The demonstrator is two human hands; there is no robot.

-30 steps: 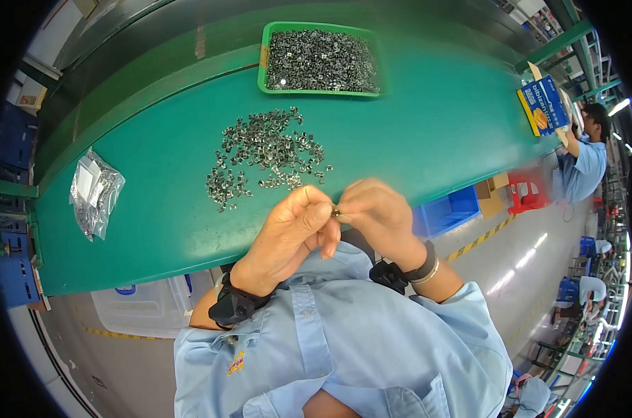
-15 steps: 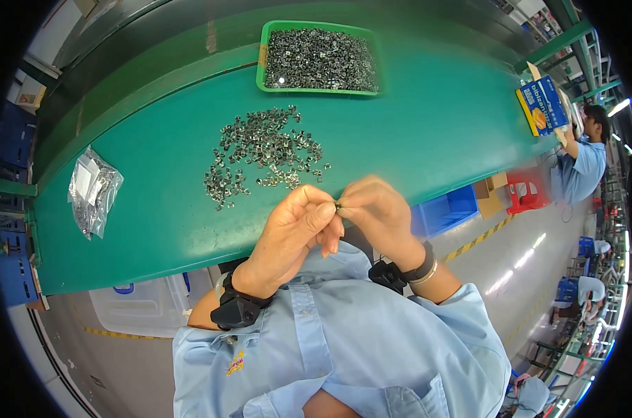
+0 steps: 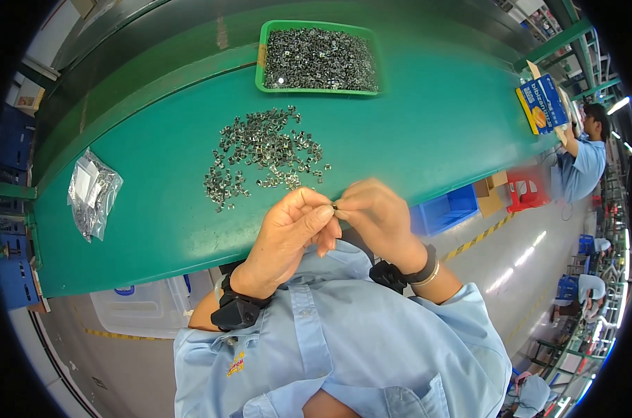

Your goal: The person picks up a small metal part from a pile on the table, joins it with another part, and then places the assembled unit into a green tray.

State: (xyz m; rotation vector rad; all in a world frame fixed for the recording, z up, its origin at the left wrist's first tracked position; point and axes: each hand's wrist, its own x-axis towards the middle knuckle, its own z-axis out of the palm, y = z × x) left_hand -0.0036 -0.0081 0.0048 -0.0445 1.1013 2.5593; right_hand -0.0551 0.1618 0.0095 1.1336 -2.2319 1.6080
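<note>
In front of my chest, over the near edge of the green table, both hands meet at their fingertips. Between them is a tiny dark piece (image 3: 334, 206), mostly covered by the fingers. My left hand (image 3: 291, 233) pinches it with thumb and forefinger, the other fingers curled below. My right hand (image 3: 377, 217) pinches the same piece from the other side. Just beyond the hands lies a loose pile of small shiny metal parts (image 3: 263, 146). Whether the held piece matches those parts is too small to tell.
A green tray (image 3: 262, 59) full of small metal parts stands at the far side of the table (image 3: 155, 223). To the left lies a clear plastic bag (image 3: 94, 195). A blue bin (image 3: 448, 211) and a red stool (image 3: 526, 190) are right. A co-worker (image 3: 582, 164) is beyond a blue-yellow box (image 3: 542, 104).
The hands stay joined at the small piece, shifting only slightly to the left. The pile, tray and bag look the same.
</note>
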